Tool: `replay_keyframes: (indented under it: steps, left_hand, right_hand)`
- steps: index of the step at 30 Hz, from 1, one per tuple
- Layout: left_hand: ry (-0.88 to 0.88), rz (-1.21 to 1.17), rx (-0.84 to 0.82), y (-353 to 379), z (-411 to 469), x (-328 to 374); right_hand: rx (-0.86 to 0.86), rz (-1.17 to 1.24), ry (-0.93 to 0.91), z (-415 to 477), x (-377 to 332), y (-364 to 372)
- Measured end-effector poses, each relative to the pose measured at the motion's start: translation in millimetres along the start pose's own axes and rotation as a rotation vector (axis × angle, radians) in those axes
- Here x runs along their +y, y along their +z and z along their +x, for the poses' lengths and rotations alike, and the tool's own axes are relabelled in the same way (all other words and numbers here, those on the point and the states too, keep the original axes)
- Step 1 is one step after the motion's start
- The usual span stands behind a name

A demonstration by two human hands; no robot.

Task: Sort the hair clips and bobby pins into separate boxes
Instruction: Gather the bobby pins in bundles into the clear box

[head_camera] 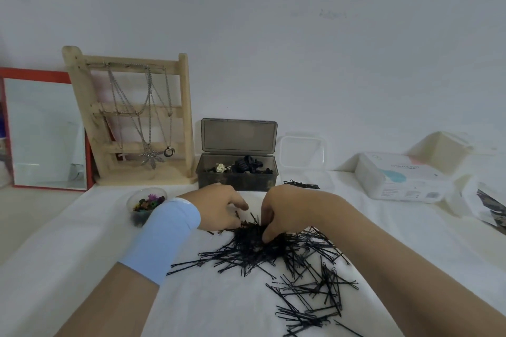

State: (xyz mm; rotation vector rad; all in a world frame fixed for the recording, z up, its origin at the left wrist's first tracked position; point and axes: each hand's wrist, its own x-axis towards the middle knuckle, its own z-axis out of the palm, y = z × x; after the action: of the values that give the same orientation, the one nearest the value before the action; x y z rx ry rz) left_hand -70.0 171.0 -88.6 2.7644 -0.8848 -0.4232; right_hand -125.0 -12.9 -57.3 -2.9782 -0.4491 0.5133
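Note:
A heap of black bobby pins [290,262] spreads over the white cloth in front of me. My left hand [219,210], with a light blue band on the wrist, curls its fingers into the far edge of the heap. My right hand [284,213] bends down beside it, its fingers and thumb pinching a clump of pins. Behind both hands stands a dark smoky box [238,178] with its lid up, holding black hair clips and a pale flower clip. A clear box [302,154] stands to its right, with a few bobby pins [301,185] lying in front of it.
A small round clear cup [146,204] of coloured clips sits left of my left wrist. A wooden jewellery stand [131,117] with necklaces and a red-framed mirror [43,131] lean on the wall at the left. A white packet [402,176] lies at the right.

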Motion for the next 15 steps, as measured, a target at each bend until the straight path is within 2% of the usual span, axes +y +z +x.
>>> replay_keyframes:
  steps: [8,15]
  left_hand:
    - [0.008,0.030,-0.009,-1.0,-1.1,8.5]
    - [0.010,-0.155,-0.008,-7.0,-10.4,18.7]
  right_hand:
    - [-0.030,0.047,-0.053,1.9,-4.2,5.3]
    - [-0.041,0.149,-0.092,-4.5,14.8,0.8]
